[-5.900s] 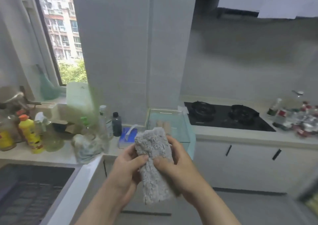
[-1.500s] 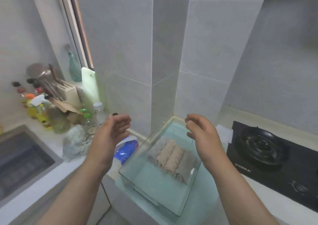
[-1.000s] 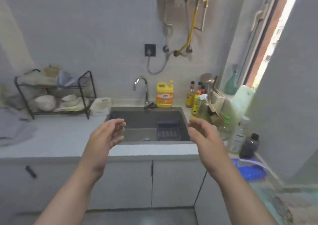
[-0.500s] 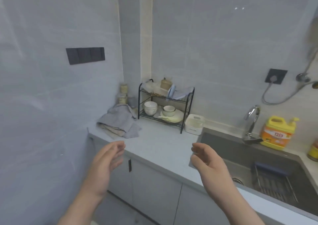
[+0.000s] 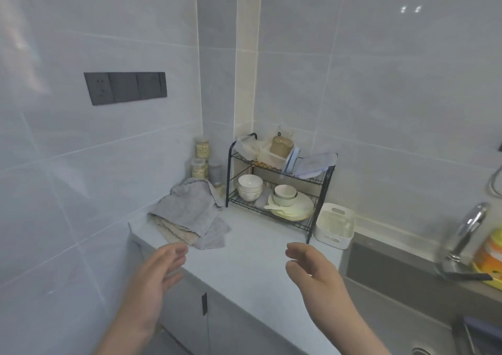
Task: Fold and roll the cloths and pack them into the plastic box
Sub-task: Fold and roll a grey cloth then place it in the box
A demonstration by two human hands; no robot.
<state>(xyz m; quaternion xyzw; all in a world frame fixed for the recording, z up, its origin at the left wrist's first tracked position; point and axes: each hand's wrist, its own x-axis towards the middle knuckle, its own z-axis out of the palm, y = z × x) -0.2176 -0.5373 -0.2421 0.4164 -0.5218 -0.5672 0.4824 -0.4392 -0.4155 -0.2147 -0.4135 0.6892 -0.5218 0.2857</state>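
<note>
A pile of grey and beige cloths [image 5: 188, 214] lies in the far left corner of the pale countertop [image 5: 252, 257], against the tiled wall. My left hand [image 5: 160, 270] hovers just in front of the pile, fingers relaxed and holding nothing. My right hand [image 5: 312, 266] is raised over the counter's front part, also relaxed and holding nothing. The plastic box is out of view.
A black wire dish rack [image 5: 277, 189] with bowls, a plate and a cloth stands behind the pile's right side. A small white container [image 5: 335, 225] sits beside it. The sink [image 5: 407, 270] and tap [image 5: 467, 229] are at the right. Jars [image 5: 201, 159] stand in the corner.
My view has swung left from the plastic box past the sink to the counter corner. Both hands stay free, and the cloth pile is now nearer and more central.
</note>
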